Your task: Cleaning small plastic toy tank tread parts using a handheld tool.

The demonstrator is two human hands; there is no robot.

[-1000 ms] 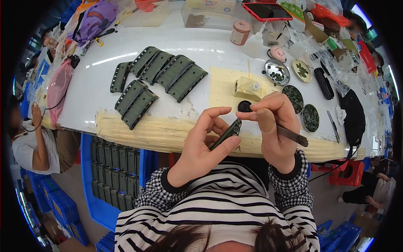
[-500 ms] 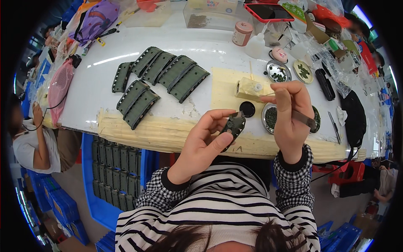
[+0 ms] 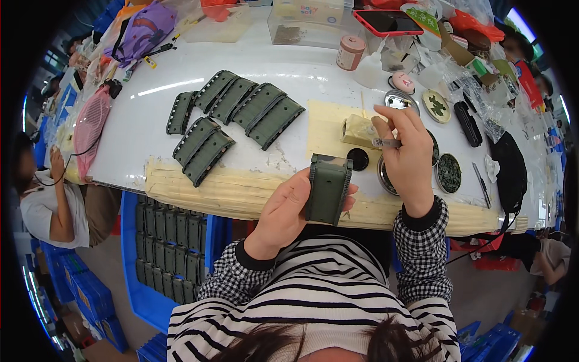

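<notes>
My left hand grips a dark green moulded part with camouflage patches, upright near the table's front edge. Its broad face shows, thumb on one side and fingertips on the other. To the right, my right hand is raised over the table, fingers closed on a short dark grey tool whose kind I cannot make out. Just beyond it stands a yellow-taped block with a thin stick. A round black cap lies between the hands. Round tins of small dark green bits sit beside my right hand.
Several similar green parts lie at the table's left middle. A blue crate below holds rows more. At the right are a black mask, a pen and a black case. Another person sits at the left.
The part in my left hand has turned from edge-on to broad face and come slightly nearer. My right hand has shifted slightly left, and its tool now points left.
</notes>
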